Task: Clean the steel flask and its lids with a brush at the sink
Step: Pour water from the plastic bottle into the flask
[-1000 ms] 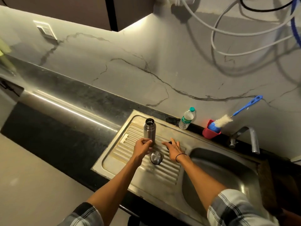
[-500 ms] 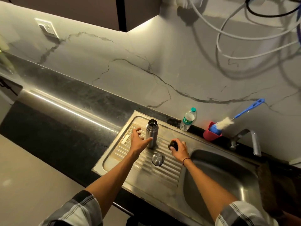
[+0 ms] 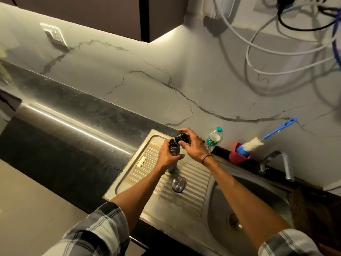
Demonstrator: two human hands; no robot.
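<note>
One steel flask (image 3: 173,147) in left grip (image 3: 168,157), right grip (image 3: 191,145) holding seemingly black lid (image 3: 181,138), second lid (image 3: 178,184) lying loose

- Dim, warm-greenish overall; the main source is a strip under the wall cabinet (image 3: 164,19), throwing a bright wedge onto the marble wall (image 3: 147,74).
- Long specular streak of that strip on the dark countertop (image 3: 60,108).
- Soft glare on the steel drainboard (image 3: 186,193) and sink basin (image 3: 258,204).
- Cables (image 3: 276,50) top right cast wide, soft shadows on the wall.
- Wide-angle bend: counter edge curves, corners stretched.
- Left edge and sleeve (image 3: 103,231) smeared; centre is reasonably sharp, with mild noise.
</note>
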